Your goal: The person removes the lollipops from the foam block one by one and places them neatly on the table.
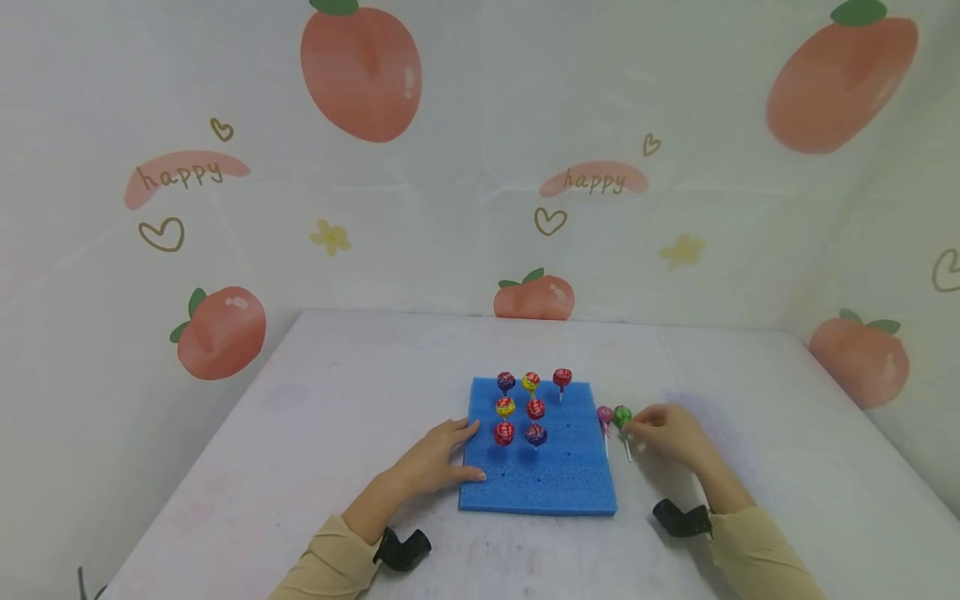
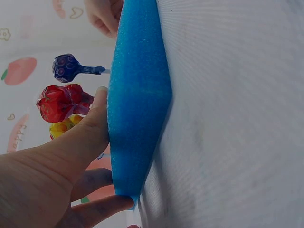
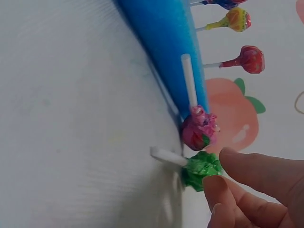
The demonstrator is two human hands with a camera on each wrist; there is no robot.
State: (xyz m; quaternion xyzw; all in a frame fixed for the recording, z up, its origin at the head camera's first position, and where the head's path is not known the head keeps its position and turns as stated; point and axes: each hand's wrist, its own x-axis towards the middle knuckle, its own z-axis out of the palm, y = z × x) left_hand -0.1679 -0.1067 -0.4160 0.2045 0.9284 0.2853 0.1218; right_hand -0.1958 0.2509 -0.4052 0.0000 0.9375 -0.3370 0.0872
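Observation:
A blue foam board (image 1: 570,475) lies on the white table, with several wrapped lollipops standing upright in it, among them a red lollipop (image 1: 562,377) at the back right and a dark blue lollipop (image 2: 65,68). My left hand (image 1: 435,458) rests along the board's left edge, thumb and fingers spread and touching the foam. Just right of the board, my right hand (image 1: 667,429) pinches a green lollipop (image 3: 197,172) by its wrapped head between thumb and forefinger. Its white stick points toward me. Beside it, a pink lollipop (image 3: 197,130) lies against the board's right edge.
Small holes dot the foam in its front and right parts. A black wrist mount (image 1: 403,550) sits at the left sleeve and another black mount (image 1: 681,518) at the right. Behind the table hangs a white curtain (image 1: 450,217) printed with peaches.

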